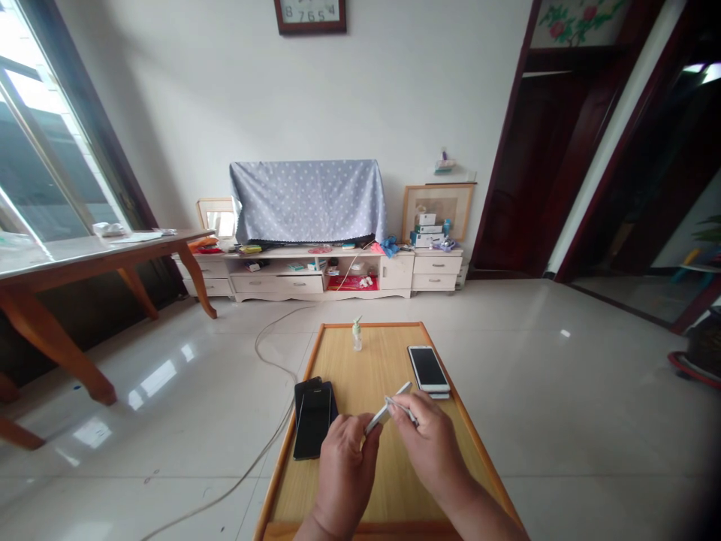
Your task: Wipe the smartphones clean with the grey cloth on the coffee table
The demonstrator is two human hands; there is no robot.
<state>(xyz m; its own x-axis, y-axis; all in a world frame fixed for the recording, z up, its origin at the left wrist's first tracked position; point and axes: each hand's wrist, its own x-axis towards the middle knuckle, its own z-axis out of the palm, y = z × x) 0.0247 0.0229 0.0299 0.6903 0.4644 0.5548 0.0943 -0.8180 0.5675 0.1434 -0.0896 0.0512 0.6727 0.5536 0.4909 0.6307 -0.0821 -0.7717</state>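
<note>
My left hand (345, 466) pinches a thin white strip-like object (388, 406) that slants up to the right above a small wooden table (388, 361). My right hand (431, 443) grips a second slim silvery piece (402, 408) that crosses it; what these pieces are is too small to tell. A black phone (313, 419) lies on the table just left of my left hand, resting on another dark phone. A white phone with a dark screen (428, 368) lies beyond my right hand. A small clear bottle with a green top (357, 335) stands near the table's far edge.
A grey cable (270, 353) runs over the glossy tiled floor left of the table. A long wooden table (84, 259) stands at left by the window. A white TV cabinet (315, 274) with a cloth-covered screen lines the far wall. Dark doorways (535, 173) open at right.
</note>
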